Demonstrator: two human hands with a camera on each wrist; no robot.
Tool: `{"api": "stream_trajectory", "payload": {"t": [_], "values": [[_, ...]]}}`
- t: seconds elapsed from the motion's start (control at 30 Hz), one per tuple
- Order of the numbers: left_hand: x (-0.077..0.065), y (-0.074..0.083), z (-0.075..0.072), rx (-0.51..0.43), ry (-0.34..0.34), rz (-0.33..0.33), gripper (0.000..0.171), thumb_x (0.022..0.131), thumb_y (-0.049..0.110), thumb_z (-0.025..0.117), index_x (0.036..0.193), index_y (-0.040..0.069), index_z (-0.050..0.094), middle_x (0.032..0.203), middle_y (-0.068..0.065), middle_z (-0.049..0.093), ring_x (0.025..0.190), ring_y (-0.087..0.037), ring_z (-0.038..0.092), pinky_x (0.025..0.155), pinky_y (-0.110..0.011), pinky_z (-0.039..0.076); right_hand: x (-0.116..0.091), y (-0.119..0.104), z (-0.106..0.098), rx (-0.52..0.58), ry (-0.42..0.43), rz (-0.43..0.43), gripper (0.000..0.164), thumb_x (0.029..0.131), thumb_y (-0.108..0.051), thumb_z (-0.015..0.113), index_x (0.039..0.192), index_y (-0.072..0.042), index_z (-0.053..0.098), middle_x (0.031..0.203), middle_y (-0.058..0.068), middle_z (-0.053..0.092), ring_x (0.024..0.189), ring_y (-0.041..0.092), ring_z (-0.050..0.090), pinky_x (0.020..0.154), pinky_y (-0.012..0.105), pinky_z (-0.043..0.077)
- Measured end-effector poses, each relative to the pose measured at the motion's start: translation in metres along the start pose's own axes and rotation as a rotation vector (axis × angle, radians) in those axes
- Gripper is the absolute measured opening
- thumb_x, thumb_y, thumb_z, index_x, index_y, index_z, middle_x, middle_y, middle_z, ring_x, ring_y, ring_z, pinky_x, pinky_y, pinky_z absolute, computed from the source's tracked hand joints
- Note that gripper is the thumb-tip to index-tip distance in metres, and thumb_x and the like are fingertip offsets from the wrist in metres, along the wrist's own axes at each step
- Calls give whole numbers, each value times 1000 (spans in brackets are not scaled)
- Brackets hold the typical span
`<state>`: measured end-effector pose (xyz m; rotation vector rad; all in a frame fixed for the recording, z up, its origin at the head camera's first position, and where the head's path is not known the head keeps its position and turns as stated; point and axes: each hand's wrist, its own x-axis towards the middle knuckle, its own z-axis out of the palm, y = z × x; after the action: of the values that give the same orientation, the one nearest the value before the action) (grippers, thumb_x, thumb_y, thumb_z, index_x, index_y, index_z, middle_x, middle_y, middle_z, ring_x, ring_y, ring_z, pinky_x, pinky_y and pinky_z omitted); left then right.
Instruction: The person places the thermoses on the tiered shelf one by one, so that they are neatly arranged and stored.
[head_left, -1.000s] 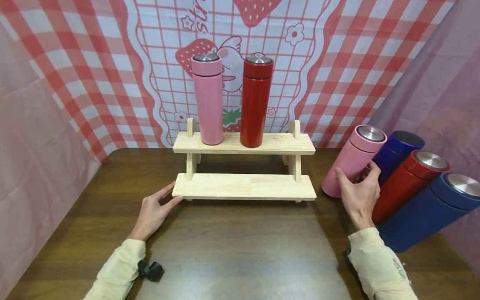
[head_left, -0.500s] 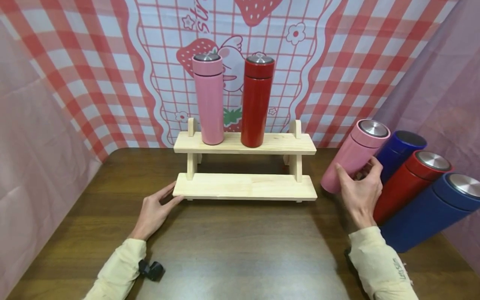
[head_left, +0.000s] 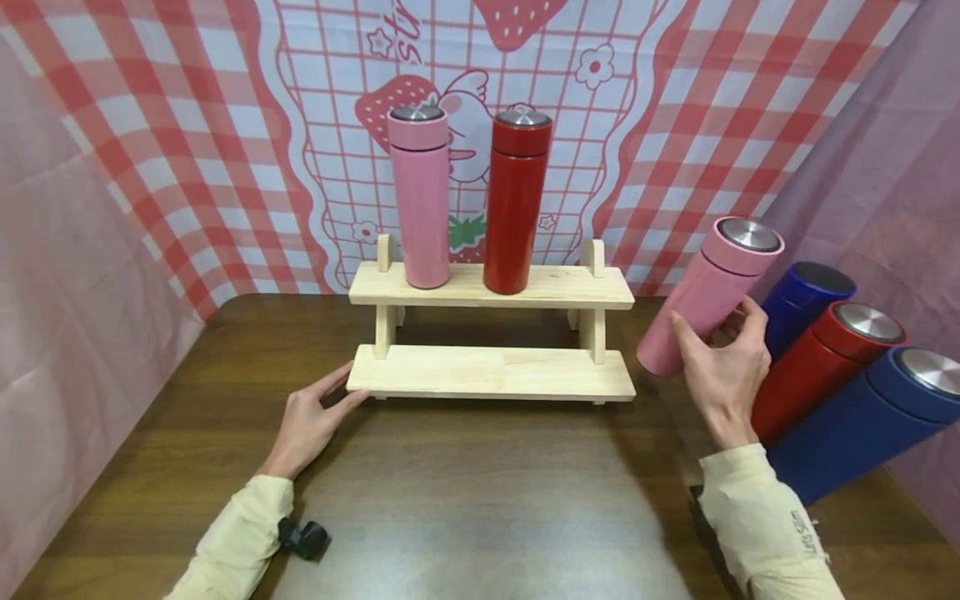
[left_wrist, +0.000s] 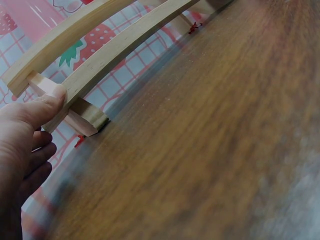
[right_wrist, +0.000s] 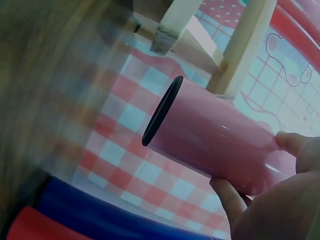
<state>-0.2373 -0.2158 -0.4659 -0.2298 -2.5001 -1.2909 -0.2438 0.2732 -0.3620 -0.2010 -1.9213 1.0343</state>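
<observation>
My right hand point(head_left: 723, 371) grips a pink thermos bottle point(head_left: 701, 300) around its lower half. The bottle is tilted, and the right wrist view shows its black base point(right_wrist: 163, 111) raised off the table. My left hand point(head_left: 303, 429) holds the left end of the lower board of a two-tier wooden display stand point(head_left: 491, 371), thumb at the front edge. In the left wrist view the thumb point(left_wrist: 52, 97) rests on that board's end. On the upper tier stand another pink thermos point(head_left: 422, 208) and a red thermos point(head_left: 516, 212), both upright.
To the right of my right hand stand a dark blue thermos point(head_left: 806, 300), a second red thermos point(head_left: 825, 367) and a larger blue thermos point(head_left: 870, 425). Brown wooden table point(head_left: 465, 492) lies before the stand. A checked strawberry cloth point(head_left: 697, 142) hangs behind.
My right hand has lifted the pink thermos up off the table, shifting it slightly away from me. The left hand stays at the stand's corner.
</observation>
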Motion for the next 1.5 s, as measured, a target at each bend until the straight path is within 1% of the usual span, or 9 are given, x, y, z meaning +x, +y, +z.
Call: {"api": "stream_trajectory", "payload": {"t": [0.17, 0.43, 0.8, 0.93, 1.17, 1.33, 1.5], "values": [[0, 1, 0, -2, -3, -6, 61, 96, 33, 77, 145, 1, 59, 139, -20, 61, 128, -37, 59, 104, -55, 48, 5, -5, -2, -6, 5, -29, 62, 83, -26, 86, 138, -11, 60, 116, 14, 71, 88, -3, 57, 76, 13, 44], [1, 0, 0, -12, -3, -2, 61, 96, 33, 77, 145, 2, 59, 139, -20, 62, 127, -36, 60, 102, -54, 50, 13, -16, -5, -8, 14, -56, 62, 84, -27, 85, 139, -13, 60, 121, 13, 71, 93, -4, 57, 79, 14, 45], [1, -1, 0, -2, -3, 1, 61, 96, 33, 77, 145, 2, 59, 139, -20, 61, 127, -36, 60, 102, -54, 50, 24, -36, -4, 36, 14, -98, 62, 83, -30, 85, 138, -16, 61, 125, 9, 71, 101, 8, 65, 87, 15, 49], [1, -1, 0, 1, 1, 6, 60, 96, 32, 77, 145, 2, 59, 138, -21, 62, 127, -36, 60, 102, -54, 50, 26, -42, -2, 50, 10, -109, 62, 83, -31, 85, 138, -15, 61, 125, 10, 71, 101, 8, 65, 88, 16, 50], [0, 0, 0, 2, 6, 9, 60, 96, 31, 78, 144, 1, 60, 138, -21, 62, 126, -37, 61, 102, -54, 50, 29, -49, 5, 65, -5, -122, 61, 83, -31, 86, 138, -15, 62, 122, 11, 71, 99, 6, 64, 84, 15, 50], [0, 0, -1, 2, 8, 12, 59, 96, 30, 78, 144, 1, 60, 137, -21, 63, 126, -37, 61, 102, -54, 50, 29, -54, 8, 67, -18, -140, 61, 84, -32, 86, 138, -15, 62, 123, 11, 71, 100, 8, 65, 83, 14, 50], [0, 1, -1, 1, 11, 13, 59, 95, 30, 79, 143, 1, 61, 136, -22, 63, 126, -37, 61, 101, -55, 50, 30, -59, 10, 86, -29, -133, 62, 84, -31, 86, 138, -14, 62, 123, 11, 71, 101, 10, 66, 83, 15, 51]]}}
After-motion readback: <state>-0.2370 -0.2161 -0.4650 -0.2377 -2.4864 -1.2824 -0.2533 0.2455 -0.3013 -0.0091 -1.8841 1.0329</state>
